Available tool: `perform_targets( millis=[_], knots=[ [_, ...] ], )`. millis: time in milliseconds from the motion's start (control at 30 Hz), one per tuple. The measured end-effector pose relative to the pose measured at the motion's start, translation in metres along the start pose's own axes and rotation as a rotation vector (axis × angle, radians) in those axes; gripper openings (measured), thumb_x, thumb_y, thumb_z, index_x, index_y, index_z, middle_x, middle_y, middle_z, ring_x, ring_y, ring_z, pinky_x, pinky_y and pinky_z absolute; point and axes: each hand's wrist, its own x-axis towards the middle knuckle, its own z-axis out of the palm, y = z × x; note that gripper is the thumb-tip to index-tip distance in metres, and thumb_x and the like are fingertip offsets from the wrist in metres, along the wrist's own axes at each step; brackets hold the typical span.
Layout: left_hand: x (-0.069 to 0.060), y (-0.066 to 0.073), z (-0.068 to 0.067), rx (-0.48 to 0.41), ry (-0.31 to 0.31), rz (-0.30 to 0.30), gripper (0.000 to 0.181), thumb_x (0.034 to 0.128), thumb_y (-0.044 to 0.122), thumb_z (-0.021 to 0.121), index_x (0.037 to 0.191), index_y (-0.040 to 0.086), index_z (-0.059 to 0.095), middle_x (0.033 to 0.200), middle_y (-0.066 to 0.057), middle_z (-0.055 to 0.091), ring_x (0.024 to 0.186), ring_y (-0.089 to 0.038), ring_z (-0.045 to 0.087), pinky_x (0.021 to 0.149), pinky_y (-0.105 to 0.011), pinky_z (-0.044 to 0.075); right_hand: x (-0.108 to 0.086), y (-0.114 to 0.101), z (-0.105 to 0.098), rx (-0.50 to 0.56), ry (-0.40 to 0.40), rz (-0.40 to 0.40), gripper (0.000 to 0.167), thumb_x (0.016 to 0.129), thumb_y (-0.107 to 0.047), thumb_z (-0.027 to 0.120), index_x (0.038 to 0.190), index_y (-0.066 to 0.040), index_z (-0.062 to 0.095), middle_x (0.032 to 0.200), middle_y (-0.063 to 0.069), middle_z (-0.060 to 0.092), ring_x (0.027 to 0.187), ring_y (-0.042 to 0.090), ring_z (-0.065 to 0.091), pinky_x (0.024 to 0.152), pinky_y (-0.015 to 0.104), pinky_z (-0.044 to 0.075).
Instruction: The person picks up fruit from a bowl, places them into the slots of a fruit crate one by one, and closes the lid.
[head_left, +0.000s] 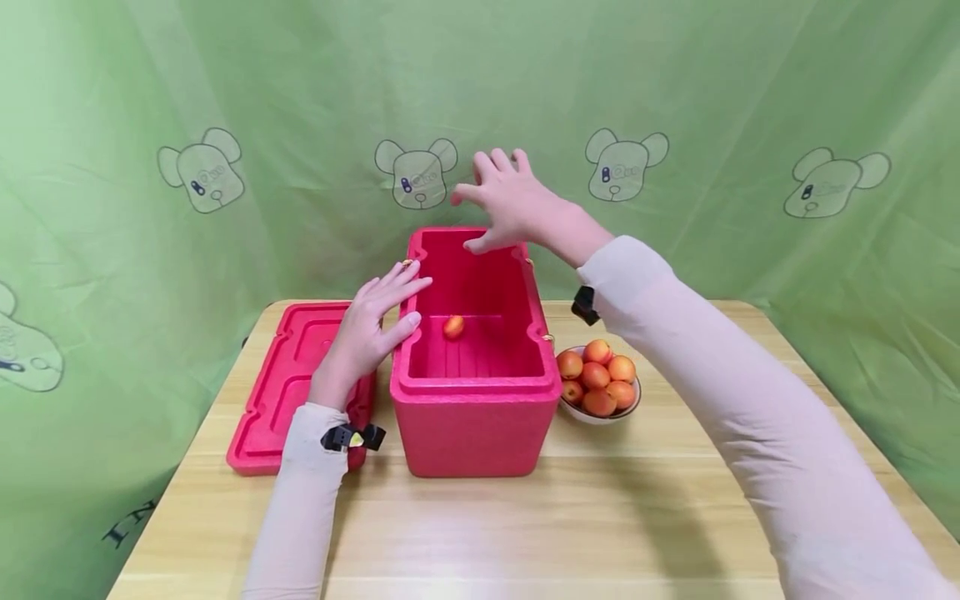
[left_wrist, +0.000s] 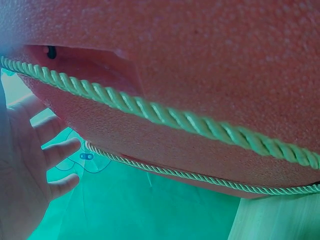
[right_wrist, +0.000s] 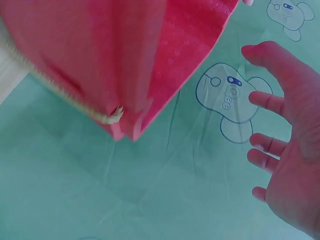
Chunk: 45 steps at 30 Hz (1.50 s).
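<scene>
A deep pink-red foam box (head_left: 472, 433) stands lidless on the table, and one orange-red fruit (head_left: 453, 327), apricot-like, lies on its floor. My left hand (head_left: 367, 321) rests on the box's left rim with fingers extended; in the left wrist view the fingers (left_wrist: 62, 152) spread beside the box wall and its twisted rope (left_wrist: 165, 117). Above the far end of the box, my right hand (head_left: 506, 200) hangs in the air, fingers spread and holding nothing. To the right of the box sits a white bowl (head_left: 600, 417) heaped with several similar fruits (head_left: 596, 375).
The matching red lid (head_left: 266, 417) lies flat on the table left of the box, partly under my left forearm. Wooden tabletop (head_left: 570, 533) extends in front. A green curtain (head_left: 525, 75) with mouse-head drawings hangs behind and at both sides.
</scene>
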Motion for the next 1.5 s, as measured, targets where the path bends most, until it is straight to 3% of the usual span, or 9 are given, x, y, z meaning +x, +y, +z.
perform_targets(
  millis=[300,600,967,1133,1500],
  knots=[
    [0.0,0.0,-0.004,-0.008,0.011,0.003,0.059,0.0924,0.039,0.061,0.149,0.025,0.054,0.164,0.006,0.038,0.157,-0.019,0.027,0.124,-0.062,0.018,-0.046,0.026,-0.004,0.009,0.098,-0.041,0.053,0.085,-0.043,0.074,0.13,-0.017,0.062,0.115,0.016,0.044,0.113,0.035,0.038,0.108,0.062,0.022],
    [-0.002,-0.002,-0.005,-0.007,0.004,-0.01,0.059,0.0928,0.039,0.061,0.15,0.028,0.052,0.164,0.006,0.038,0.157,-0.018,0.027,0.124,-0.062,0.018,-0.095,0.051,0.021,0.037,0.207,-0.067,0.051,0.082,-0.041,0.077,0.123,-0.014,0.065,0.111,0.017,0.049,0.106,0.037,0.042,0.101,0.064,0.025],
    [-0.003,-0.001,-0.005,-0.005,0.009,-0.008,0.059,0.0934,0.041,0.059,0.151,0.027,0.052,0.164,0.005,0.038,0.157,-0.019,0.027,0.124,-0.062,0.018,-0.141,0.059,0.066,0.103,0.176,-0.052,0.048,0.079,-0.038,0.079,0.118,-0.014,0.068,0.109,0.015,0.05,0.105,0.037,0.044,0.102,0.067,0.027],
    [-0.002,-0.001,-0.005,-0.006,0.013,-0.003,0.059,0.0933,0.04,0.059,0.15,0.025,0.053,0.164,0.004,0.039,0.156,-0.019,0.028,0.124,-0.062,0.018,-0.154,0.06,0.082,0.111,0.156,-0.055,0.046,0.078,-0.039,0.079,0.116,-0.015,0.069,0.109,0.014,0.051,0.104,0.035,0.046,0.1,0.066,0.029],
    [-0.002,0.001,0.0,-0.022,-0.003,-0.008,0.059,0.0936,0.041,0.059,0.151,0.031,0.051,0.165,0.008,0.037,0.157,-0.018,0.027,0.125,-0.062,0.018,-0.175,0.053,0.119,0.146,0.065,-0.059,0.04,0.079,-0.036,0.081,0.112,-0.017,0.069,0.106,0.01,0.051,0.106,0.034,0.047,0.1,0.065,0.03]
  ],
)
